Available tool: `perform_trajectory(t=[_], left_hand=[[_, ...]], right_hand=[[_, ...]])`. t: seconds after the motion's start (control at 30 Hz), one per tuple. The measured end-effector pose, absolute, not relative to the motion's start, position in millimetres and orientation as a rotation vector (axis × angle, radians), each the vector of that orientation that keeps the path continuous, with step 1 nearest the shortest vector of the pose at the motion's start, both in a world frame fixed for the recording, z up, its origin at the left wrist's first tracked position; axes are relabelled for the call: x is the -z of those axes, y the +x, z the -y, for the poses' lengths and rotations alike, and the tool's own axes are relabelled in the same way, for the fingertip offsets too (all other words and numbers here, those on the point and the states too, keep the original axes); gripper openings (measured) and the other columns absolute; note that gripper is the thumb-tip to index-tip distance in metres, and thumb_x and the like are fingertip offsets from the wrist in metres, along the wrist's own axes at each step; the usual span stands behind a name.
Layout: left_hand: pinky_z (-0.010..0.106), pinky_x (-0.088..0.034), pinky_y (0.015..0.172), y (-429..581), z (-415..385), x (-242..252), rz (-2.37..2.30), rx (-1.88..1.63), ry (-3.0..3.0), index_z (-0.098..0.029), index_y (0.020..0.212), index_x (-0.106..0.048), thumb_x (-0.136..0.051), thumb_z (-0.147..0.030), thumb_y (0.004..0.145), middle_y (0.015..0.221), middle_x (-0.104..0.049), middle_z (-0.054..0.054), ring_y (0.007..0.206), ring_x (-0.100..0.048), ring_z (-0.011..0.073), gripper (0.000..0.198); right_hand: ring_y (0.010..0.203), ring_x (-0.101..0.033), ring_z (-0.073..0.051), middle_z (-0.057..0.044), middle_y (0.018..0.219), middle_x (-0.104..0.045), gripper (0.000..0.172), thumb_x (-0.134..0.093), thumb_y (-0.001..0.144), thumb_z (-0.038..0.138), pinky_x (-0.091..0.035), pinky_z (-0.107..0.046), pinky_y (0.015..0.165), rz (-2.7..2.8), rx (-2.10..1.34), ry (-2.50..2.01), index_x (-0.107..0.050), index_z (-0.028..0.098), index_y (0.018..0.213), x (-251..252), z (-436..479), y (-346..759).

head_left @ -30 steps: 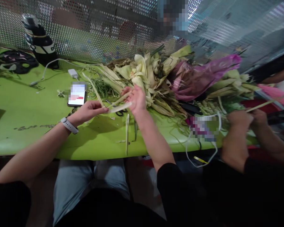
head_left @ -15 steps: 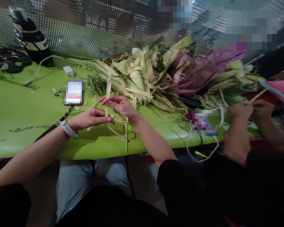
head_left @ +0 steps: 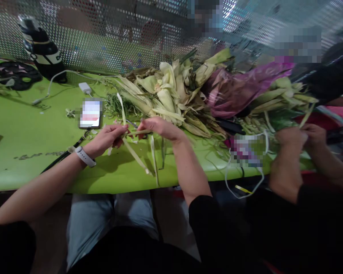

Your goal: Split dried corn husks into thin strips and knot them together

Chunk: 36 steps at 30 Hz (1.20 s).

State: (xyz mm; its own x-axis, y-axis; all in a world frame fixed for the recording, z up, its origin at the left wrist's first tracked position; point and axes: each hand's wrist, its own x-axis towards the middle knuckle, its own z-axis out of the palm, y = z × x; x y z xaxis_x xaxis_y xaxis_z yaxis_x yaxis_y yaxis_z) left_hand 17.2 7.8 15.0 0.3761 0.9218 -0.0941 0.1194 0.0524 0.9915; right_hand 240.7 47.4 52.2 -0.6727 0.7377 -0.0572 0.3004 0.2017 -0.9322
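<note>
"In the head view, where are the pale yellow, flat corn-husk strips [head_left: 135, 155]?"

"Above the smooth green worktop [head_left: 31, 127], towards its near edge. Left hand [head_left: 114, 136] pinches their crossing; right hand [head_left: 159, 128] grips the sideways length."

"Handling?"

"Probably light, pliable, easily split; hold the crossing."

"Long axes?"

"One towards the far edge, one slanting rightward to the near edge, one sideways."

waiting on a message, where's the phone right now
In the head view, the phone lies left of centre on the green table, just beyond the person's left hand and on the near side of the small white block.
</note>
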Motion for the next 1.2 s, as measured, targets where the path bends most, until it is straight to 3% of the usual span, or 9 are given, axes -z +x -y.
perform_trajectory(t=[0.1,0.23,0.5,0.63,0.7,0.77,0.87,1.07,1.2], left_hand=[[0.019,-0.031,0.038,18,-7,-15,-1.019,-0.879,1.333,-0.016,0.079,-0.063,-0.057,-0.05,0.091,0.049,-0.049,-0.004,0.04,-0.046,0.0071,0.036],[0.019,-0.027,0.034,16,-7,-14,-1.002,-0.858,1.426,-0.015,0.077,-0.066,-0.064,-0.054,0.085,0.045,-0.043,-0.006,0.035,-0.039,0.0054,0.039],[0.02,-0.022,0.035,12,-11,-16,-1.051,-0.83,1.487,-0.013,0.067,-0.067,-0.069,-0.048,0.083,0.037,-0.044,-0.005,0.032,-0.033,0.0038,0.039],[0.02,-0.031,0.038,10,-13,-14,-1.006,-0.893,1.365,-0.014,0.068,-0.065,-0.066,-0.051,0.085,0.041,-0.051,-0.002,0.035,-0.043,0.006,0.041],[0.02,-0.034,0.04,9,-16,-12,-0.964,-0.974,1.269,-0.015,0.074,-0.066,-0.066,-0.052,0.085,0.047,-0.056,-0.001,0.04,-0.048,0.007,0.039],[0.019,-0.036,0.041,9,-19,-10,-0.934,-1.032,1.239,-0.015,0.08,-0.068,-0.071,-0.049,0.082,0.051,-0.058,-0.001,0.043,-0.049,0.0064,0.035],[0.018,-0.037,0.042,8,-22,-7,-0.929,-1.09,1.282,-0.014,0.082,-0.069,-0.076,-0.042,0.079,0.053,-0.057,-0.002,0.044,-0.048,0.0054,0.029],[0.02,-0.037,0.045,8,-22,-8,-0.962,-1.157,1.322,-0.015,0.078,-0.067,-0.077,-0.039,0.078,0.054,-0.057,-0.002,0.046,-0.048,0.006,0.025],[0.022,-0.038,0.047,8,-23,-13,-1.01,-1.152,1.398,-0.015,0.075,-0.067,-0.078,-0.039,0.076,0.057,-0.06,0.0,0.048,-0.05,0.0074,0.027]], right_hand=[[0.068,-0.061,-0.013,-0.003,0.076,-0.068,0.042,-0.067,0.082,0.056,-0.046,-0.027,0.067,2.239,-1.411,-0.917,-0.07,0.014,0.087,-50,-47,239],[0.061,-0.053,-0.01,-0.001,0.072,-0.063,0.034,-0.067,0.085,0.048,-0.04,-0.025,0.06,2.295,-1.311,-0.884,-0.068,0.014,0.086,-42,-47,230],[0.06,-0.051,-0.011,0.0,0.068,-0.06,0.037,-0.065,0.085,0.052,-0.039,-0.026,0.057,2.222,-1.254,-0.841,-0.065,0.015,0.082,-35,-60,238],[0.079,-0.058,-0.018,-0.005,0.084,-0.065,0.035,-0.063,0.087,0.053,-0.047,-0.034,0.073,2.193,-0.916,-0.895,-0.067,0.018,0.087,-33,-60,231],[0.099,-0.057,-0.023,-0.008,0.098,-0.064,0.03,-0.062,0.088,0.05,-0.044,-0.042,0.091,2.054,-0.593,-0.908,-0.067,0.021,0.089,-33,-57,226],[0.105,-0.054,-0.025,-0.008,0.099,-0.063,0.028,-0.058,0.09,0.049,-0.04,-0.046,0.099,1.963,-0.412,-0.919,-0.066,0.022,0.086,-33,-53,222],[0.093,-0.056,-0.023,-0.007,0.091,-0.063,0.034,-0.054,0.092,0.051,-0.043,-0.044,0.09,2.126,-0.488,-0.935,-0.064,0.021,0.082,-31,-47,216],[0.071,-0.056,-0.016,-0.004,0.082,-0.065,0.041,-0.049,0.094,0.056,-0.041,-0.031,0.067,2.324,-0.983,-0.92,-0.062,0.018,0.087,-27,-42,207],[0.066,-0.051,-0.014,-0.001,0.075,-0.061,0.036,-0.05,0.095,0.052,-0.038,-0.028,0.064,2.386,-0.945,-0.85,-0.058,0.018,0.082,-28,-44,211]])
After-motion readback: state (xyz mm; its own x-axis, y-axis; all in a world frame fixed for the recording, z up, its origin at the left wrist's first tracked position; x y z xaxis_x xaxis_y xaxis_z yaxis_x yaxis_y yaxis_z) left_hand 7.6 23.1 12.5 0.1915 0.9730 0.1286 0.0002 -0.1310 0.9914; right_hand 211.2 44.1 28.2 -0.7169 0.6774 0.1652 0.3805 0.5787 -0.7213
